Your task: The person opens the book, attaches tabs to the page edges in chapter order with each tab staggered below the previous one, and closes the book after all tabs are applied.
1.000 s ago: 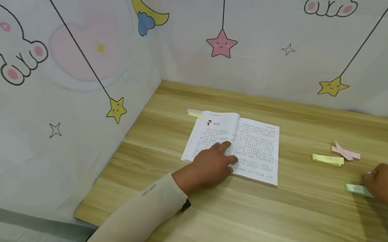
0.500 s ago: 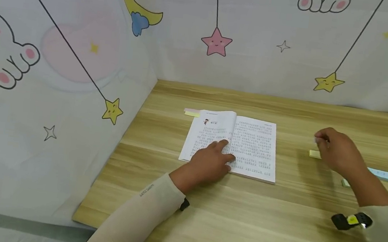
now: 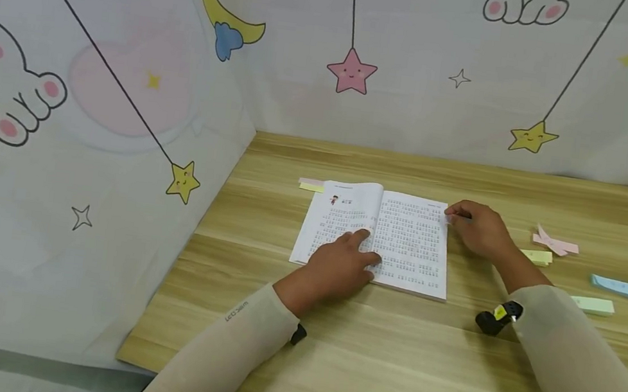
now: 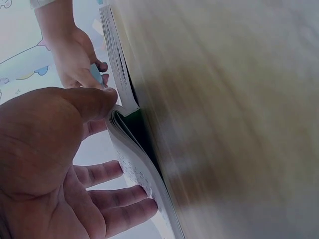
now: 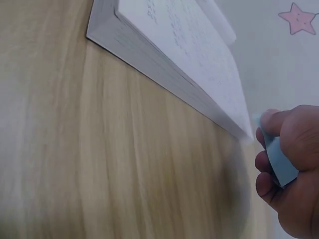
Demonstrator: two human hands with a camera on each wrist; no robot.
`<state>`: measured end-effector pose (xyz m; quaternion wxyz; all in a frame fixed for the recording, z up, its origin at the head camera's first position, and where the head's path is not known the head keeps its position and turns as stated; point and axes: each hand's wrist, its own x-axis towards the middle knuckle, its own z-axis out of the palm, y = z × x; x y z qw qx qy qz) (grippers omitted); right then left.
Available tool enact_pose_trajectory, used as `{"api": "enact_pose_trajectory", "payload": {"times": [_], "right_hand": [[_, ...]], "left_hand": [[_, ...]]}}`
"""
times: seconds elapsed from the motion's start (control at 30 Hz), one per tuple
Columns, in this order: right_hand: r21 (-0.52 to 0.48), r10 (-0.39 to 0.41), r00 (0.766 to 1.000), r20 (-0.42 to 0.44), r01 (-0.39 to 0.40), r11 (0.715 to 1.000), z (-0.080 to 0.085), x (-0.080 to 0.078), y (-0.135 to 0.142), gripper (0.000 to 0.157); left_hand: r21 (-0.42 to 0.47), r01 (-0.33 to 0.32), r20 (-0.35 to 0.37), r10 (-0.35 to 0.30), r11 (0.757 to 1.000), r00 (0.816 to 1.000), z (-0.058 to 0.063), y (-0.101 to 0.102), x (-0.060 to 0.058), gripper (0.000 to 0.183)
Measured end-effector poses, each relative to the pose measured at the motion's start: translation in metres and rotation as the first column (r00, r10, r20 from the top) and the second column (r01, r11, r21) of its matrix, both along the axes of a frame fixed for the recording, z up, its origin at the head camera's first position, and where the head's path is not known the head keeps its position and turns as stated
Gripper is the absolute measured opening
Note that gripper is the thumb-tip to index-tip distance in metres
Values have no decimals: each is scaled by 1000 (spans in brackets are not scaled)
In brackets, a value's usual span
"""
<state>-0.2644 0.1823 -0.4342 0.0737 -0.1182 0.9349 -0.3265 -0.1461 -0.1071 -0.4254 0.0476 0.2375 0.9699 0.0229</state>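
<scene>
Open book (image 3: pixel 410 239), blue slip (image 5: pixel 281 163) near corner

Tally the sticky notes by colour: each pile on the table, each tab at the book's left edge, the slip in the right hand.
Pink: 2 (pink pile, pink tab)
Yellow: 2 (yellow pile, yellow tab)
Blue: 2 (blue pile, blue slip)
Green: 1 (green pile)
Total: 7

My pale beige sleeves (image 3: pixel 221 347) bear dark lettering (image 3: pixel 237 311) on the left and a black, yellow-patched device (image 3: pixel 489 323) at the right cuff (image 3: pixel 531 300).
</scene>
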Motion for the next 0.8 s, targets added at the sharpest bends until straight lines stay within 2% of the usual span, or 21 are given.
{"api": "enact_pose_trajectory", "payload": {"times": [0.27, 0.8], "right_hand": [[8, -47, 998, 50, 47, 999, -9, -9, -8, 27], [61, -48, 999, -18, 49, 997, -12, -12, -14, 21]], "left_hand": [[7, 20, -20, -20, 1000, 1000, 0, 1, 0, 34], [-11, -4, 13, 4, 1000, 1000, 2, 1, 0, 36]]}}
